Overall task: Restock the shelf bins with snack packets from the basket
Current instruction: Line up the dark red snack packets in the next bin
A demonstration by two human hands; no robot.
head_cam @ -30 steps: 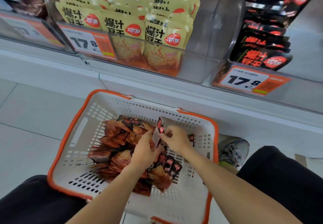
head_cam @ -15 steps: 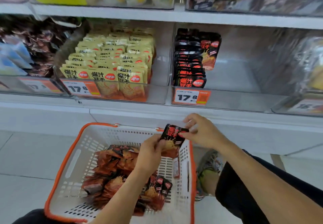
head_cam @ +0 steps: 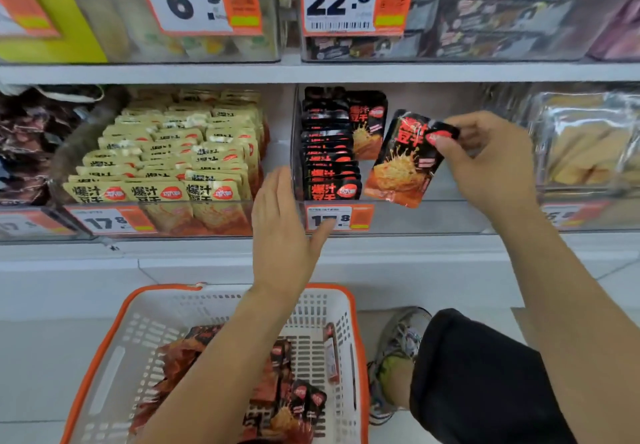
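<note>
My right hand point(head_cam: 491, 163) pinches a black and red snack packet point(head_cam: 401, 163) by its top corner, holding it tilted inside the clear shelf bin point(head_cam: 415, 218). A row of matching black packets point(head_cam: 329, 159) stands at the bin's left side. My left hand point(head_cam: 280, 232) is open with straight fingers in front of the bin's left edge and its 17.8 price tag point(head_cam: 339, 218), holding nothing. Below, the white basket with an orange rim point(head_cam: 114, 350) sits on the floor with several more black and red packets point(head_cam: 280, 395) in it.
A bin of yellow packets point(head_cam: 173, 156) stands left of the black ones. A bin of clear-wrapped snacks point(head_cam: 585, 153) is on the right. The upper shelf point(head_cam: 311, 73) carries tags 6.9 and 22.8. My knee point(head_cam: 467, 374) and shoe point(head_cam: 398, 346) are beside the basket.
My right hand has lifted the packet from above the basket up into the shelf bin. My left hand let go of it and rose, open, to the bin's front. The view tilted upward.
</note>
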